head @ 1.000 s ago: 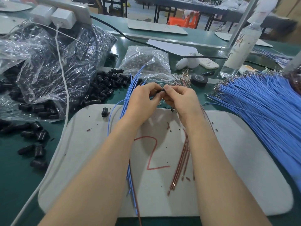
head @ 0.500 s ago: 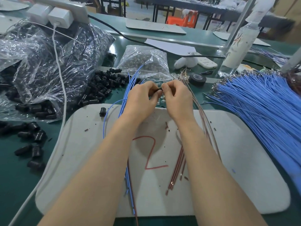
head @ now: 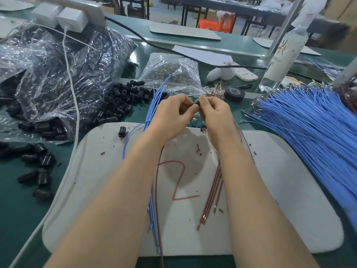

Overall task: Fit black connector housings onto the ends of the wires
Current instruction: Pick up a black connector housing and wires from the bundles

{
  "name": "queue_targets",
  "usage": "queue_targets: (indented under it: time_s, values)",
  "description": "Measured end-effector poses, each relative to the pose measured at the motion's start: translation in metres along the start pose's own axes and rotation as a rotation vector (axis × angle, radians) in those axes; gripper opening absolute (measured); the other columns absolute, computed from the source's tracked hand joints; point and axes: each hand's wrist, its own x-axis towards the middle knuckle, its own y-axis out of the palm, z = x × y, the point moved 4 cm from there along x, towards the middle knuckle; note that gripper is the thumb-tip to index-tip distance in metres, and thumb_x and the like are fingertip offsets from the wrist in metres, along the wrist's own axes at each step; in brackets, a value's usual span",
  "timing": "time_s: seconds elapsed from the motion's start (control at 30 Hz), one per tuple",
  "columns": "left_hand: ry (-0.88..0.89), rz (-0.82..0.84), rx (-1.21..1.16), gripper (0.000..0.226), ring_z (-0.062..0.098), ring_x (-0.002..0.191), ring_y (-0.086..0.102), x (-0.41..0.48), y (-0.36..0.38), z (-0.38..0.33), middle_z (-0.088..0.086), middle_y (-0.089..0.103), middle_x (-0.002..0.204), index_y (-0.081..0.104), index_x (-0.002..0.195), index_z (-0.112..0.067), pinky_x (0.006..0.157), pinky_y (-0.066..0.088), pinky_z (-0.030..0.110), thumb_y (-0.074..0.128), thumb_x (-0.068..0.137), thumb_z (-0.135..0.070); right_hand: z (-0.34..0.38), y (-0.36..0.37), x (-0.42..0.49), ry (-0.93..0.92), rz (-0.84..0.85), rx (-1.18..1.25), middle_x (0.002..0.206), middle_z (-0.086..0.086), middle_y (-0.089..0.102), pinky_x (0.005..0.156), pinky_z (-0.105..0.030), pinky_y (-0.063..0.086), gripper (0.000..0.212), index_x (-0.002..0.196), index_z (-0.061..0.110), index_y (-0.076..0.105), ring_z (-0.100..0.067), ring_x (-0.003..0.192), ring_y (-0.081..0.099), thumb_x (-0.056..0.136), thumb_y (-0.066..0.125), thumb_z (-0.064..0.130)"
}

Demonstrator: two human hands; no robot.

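My left hand (head: pixel 172 115) and my right hand (head: pixel 214 113) meet above the far edge of a white mat (head: pixel 289 190). Between their fingertips they pinch a small black connector housing (head: pixel 196 103). Thin red-brown wires (head: pixel 243 136) run from my right hand down along the forearm. A bunch of blue wires (head: pixel 154 101) passes under my left hand. More red-brown wires (head: pixel 211 194) lie on the mat. Loose black housings (head: pixel 123 105) are heaped to the left, and one (head: pixel 122 131) sits on the mat's corner.
A big sheaf of blue wires (head: pixel 309 128) fans over the right side. Clear plastic bags (head: pixel 58 74) of black parts fill the left, and a smaller bag (head: pixel 172 74) lies behind my hands. A tape roll (head: pixel 234 93), a bottle (head: pixel 284 53) and a white cable (head: pixel 71 89) stand around.
Both hands have shifted slightly away from me and stayed pressed together on the housing. The red-brown wires now trail along my right forearm.
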Motion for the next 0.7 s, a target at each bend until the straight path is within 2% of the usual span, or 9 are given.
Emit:
queue_targets:
  time_s: [0.07, 0.1, 0.17, 0.23, 0.3, 0.33, 0.43, 0.63, 0.7]
  values:
    - [-0.005, 0.02, -0.042, 0.018, 0.008, 0.071, 0.061, -0.001, -0.001, -0.001, -0.005, 0.065, 0.073, 0.066, 0.095, -0.009, 0.065, 0.042, 0.008, 0.061, 0.091, -0.026, -0.002, 0.0, 0.001, 0.091, 0.053, 0.154, 0.066, 0.001, 0.053, 0.056, -0.022, 0.035, 0.024, 0.076, 0.014, 0.058, -0.006, 0.056, 0.042, 0.099, 0.051, 0.019]
    - [-0.015, 0.029, -0.064, 0.018, 0.008, 0.071, 0.062, -0.002, -0.001, -0.001, -0.005, 0.065, 0.072, 0.066, 0.095, -0.008, 0.064, 0.042, 0.007, 0.061, 0.091, -0.025, -0.001, 0.0, 0.0, 0.078, 0.06, 0.147, 0.066, 0.001, 0.053, 0.056, -0.021, 0.036, 0.024, 0.076, 0.014, 0.058, -0.006, 0.055, 0.042, 0.099, 0.051, 0.019]
    - [-0.032, 0.036, -0.061, 0.017, 0.007, 0.069, 0.06, -0.003, -0.001, 0.0, -0.006, 0.065, 0.071, 0.066, 0.094, -0.009, 0.065, 0.043, 0.008, 0.061, 0.091, -0.025, 0.005, -0.002, -0.001, -0.072, 0.02, -0.092, 0.067, 0.007, 0.055, 0.059, -0.018, 0.038, 0.021, 0.078, 0.016, 0.058, 0.0, 0.056, 0.047, 0.097, 0.052, 0.021]
    - [-0.038, 0.004, 0.029, 0.017, 0.01, 0.071, 0.06, -0.002, -0.001, 0.002, -0.005, 0.066, 0.073, 0.065, 0.091, -0.011, 0.078, 0.048, 0.021, 0.061, 0.091, -0.027, 0.013, 0.0, -0.005, -0.248, -0.048, -0.309, 0.07, 0.012, 0.056, 0.062, -0.014, 0.038, 0.015, 0.082, 0.016, 0.059, 0.002, 0.063, 0.051, 0.096, 0.055, 0.021]
    - [-0.031, -0.035, 0.09, 0.015, 0.017, 0.078, 0.061, -0.003, -0.001, 0.0, -0.002, 0.067, 0.076, 0.064, 0.089, -0.013, 0.089, 0.046, 0.039, 0.06, 0.09, -0.028, 0.014, 0.001, -0.006, -0.28, -0.072, -0.314, 0.07, 0.013, 0.055, 0.062, -0.01, 0.036, 0.013, 0.084, 0.016, 0.059, 0.002, 0.064, 0.051, 0.095, 0.055, 0.02]
    - [-0.022, -0.039, 0.086, 0.014, 0.019, 0.08, 0.062, -0.003, -0.001, -0.002, -0.001, 0.067, 0.077, 0.063, 0.088, -0.014, 0.09, 0.045, 0.042, 0.06, 0.09, -0.028, 0.011, 0.001, -0.005, -0.242, -0.069, -0.265, 0.07, 0.014, 0.056, 0.063, -0.011, 0.037, 0.015, 0.082, 0.017, 0.058, 0.003, 0.063, 0.05, 0.096, 0.054, 0.02]
    - [-0.001, -0.028, 0.044, 0.012, 0.018, 0.079, 0.062, -0.004, 0.001, -0.004, -0.001, 0.068, 0.077, 0.063, 0.088, -0.015, 0.087, 0.047, 0.039, 0.062, 0.09, -0.027, 0.003, -0.002, -0.002, -0.096, -0.058, -0.099, 0.066, 0.012, 0.054, 0.064, -0.02, 0.038, 0.021, 0.079, 0.019, 0.059, 0.001, 0.059, 0.047, 0.098, 0.051, 0.023]
    - [0.01, -0.049, 0.018, 0.013, 0.014, 0.073, 0.058, -0.001, 0.005, -0.001, -0.002, 0.069, 0.077, 0.065, 0.089, -0.014, 0.082, 0.048, 0.035, 0.063, 0.089, -0.027, 0.003, 0.001, -0.002, -0.128, -0.108, -0.148, 0.072, 0.009, 0.058, 0.067, -0.021, 0.041, 0.02, 0.082, 0.017, 0.059, -0.002, 0.065, 0.051, 0.099, 0.049, 0.024]
    - [0.006, -0.041, 0.054, 0.013, 0.015, 0.074, 0.058, 0.0, 0.006, 0.004, -0.002, 0.067, 0.078, 0.065, 0.089, -0.014, 0.077, 0.047, 0.03, 0.064, 0.089, -0.027, 0.001, -0.009, 0.001, -0.07, -0.201, -0.095, 0.069, 0.008, 0.054, 0.066, -0.024, 0.04, 0.023, 0.084, 0.015, 0.058, -0.004, 0.062, 0.047, 0.1, 0.047, 0.028]
